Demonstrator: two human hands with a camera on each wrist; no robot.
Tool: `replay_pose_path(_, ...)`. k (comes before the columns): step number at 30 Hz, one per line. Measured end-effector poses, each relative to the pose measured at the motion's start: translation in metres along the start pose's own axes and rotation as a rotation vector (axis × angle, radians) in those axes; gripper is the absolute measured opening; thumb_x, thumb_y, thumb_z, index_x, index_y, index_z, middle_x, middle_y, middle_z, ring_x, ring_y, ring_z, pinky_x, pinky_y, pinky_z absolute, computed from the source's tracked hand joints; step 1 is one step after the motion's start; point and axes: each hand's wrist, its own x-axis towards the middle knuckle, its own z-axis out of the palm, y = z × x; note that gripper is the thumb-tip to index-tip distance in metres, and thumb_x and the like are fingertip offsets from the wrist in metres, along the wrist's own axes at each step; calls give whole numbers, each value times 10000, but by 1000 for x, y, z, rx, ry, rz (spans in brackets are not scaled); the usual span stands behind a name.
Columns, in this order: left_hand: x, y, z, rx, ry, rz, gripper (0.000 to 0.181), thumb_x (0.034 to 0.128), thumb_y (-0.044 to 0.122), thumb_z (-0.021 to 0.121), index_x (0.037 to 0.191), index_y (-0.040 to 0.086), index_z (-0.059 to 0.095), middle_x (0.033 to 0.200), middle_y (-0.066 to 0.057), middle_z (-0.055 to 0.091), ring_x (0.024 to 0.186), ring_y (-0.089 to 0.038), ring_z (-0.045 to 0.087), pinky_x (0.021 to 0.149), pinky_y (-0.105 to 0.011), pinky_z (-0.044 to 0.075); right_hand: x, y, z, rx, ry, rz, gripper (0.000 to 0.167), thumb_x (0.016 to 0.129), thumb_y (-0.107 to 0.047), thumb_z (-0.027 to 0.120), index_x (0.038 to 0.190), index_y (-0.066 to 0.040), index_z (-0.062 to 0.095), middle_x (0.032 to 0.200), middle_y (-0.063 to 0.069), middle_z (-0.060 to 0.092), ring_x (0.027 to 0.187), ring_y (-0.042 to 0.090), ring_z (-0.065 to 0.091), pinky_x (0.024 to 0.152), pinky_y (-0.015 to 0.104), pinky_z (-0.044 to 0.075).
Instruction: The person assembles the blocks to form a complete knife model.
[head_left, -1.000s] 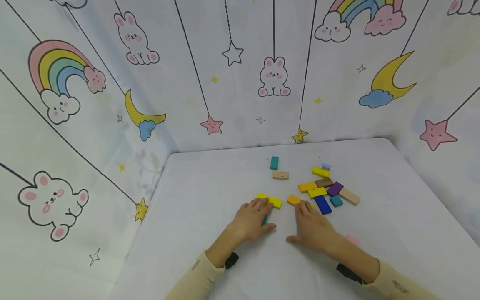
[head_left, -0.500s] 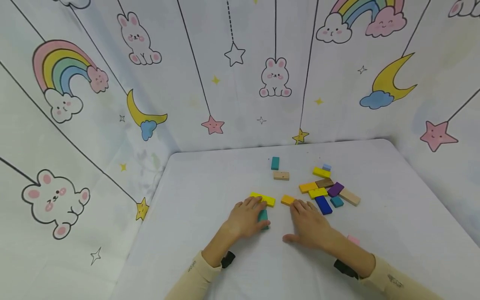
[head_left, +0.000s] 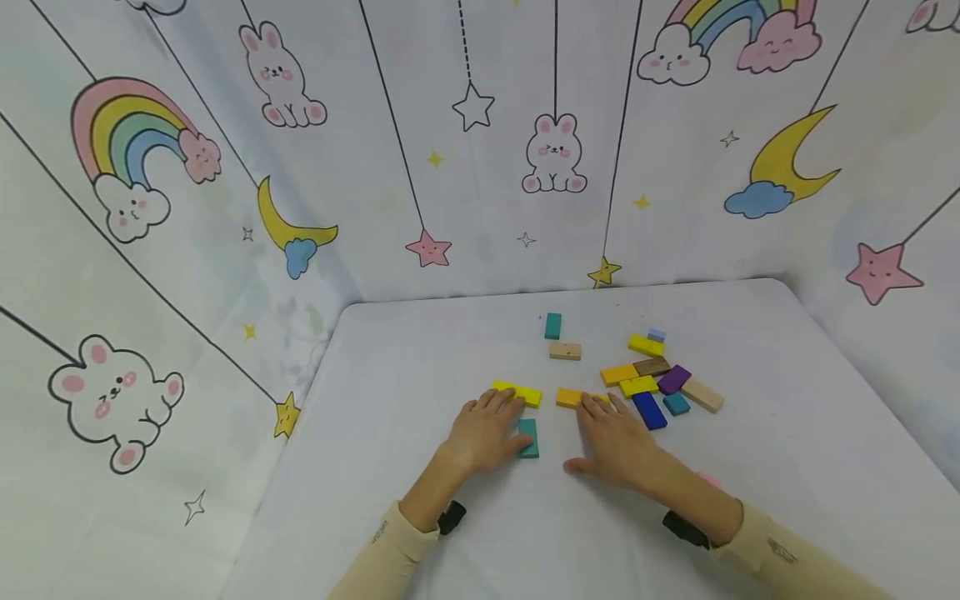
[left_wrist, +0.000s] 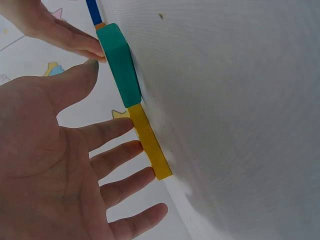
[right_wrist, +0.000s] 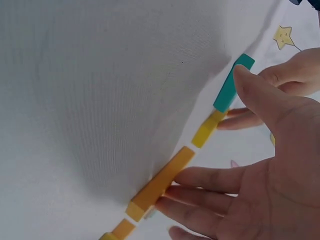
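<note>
In the head view my left hand point(head_left: 483, 435) lies with fingers spread, fingertips touching a long yellow block point(head_left: 519, 395). In the left wrist view several fingertips touch the side of that yellow block point(left_wrist: 150, 145). A teal block point(head_left: 528, 440) lies flat by my left thumb, which overlaps its edge in the head view. My right hand point(head_left: 618, 446) has its extended fingers over an orange block point(head_left: 567, 397), partly hidden by them. The right wrist view shows fingertips against the side of the orange block point(right_wrist: 160, 184). A small gap separates the yellow and orange blocks.
Right of my hands lie blue point(head_left: 649, 411), purple point(head_left: 674, 380) and several other blocks. Farther back are another teal block point(head_left: 552, 326) and a light wooden block point(head_left: 566, 352). A pink block point(head_left: 708, 479) is partly behind my right forearm. A patterned cloth point(head_left: 487, 192) hangs behind the table.
Both hands have moved left, and the yellow and orange blocks have slid left with them. The teal block, mostly covered by my left hand before, now shows almost whole.
</note>
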Motion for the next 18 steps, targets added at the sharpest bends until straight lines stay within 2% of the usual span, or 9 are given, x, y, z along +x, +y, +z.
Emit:
replay_pose_path(4,1,-2,2,-6,12,-6,671,1025,599,558,1575,227,465,1660,-25,374,1513,-290,356,1179,-536,393,8,1,3,45,-28,-3,995,872,-620,766,1501,90,467,1583,300,414,1467,449,411,1217,599,306)
replay_pose_path(9,4,-7,5,-3,19,-32,671,1033,601,539,1584,226,455,1659,-31,375,1513,-291,353,1174,-526,398,18,3,6,79,-46,-22,975,883,-609,762,1514,65,451,1594,297,393,1476,449,394,1208,604,321)
replay_pose_path(18,16,-19,1,12,52,-64,595,1065,513,539,1568,201,478,1625,-59,416,1486,-302,385,1149,-527,425,33,8,-1,78,-8,-53,903,895,-593,757,1512,10,491,1568,266,445,1438,435,449,1168,633,368)
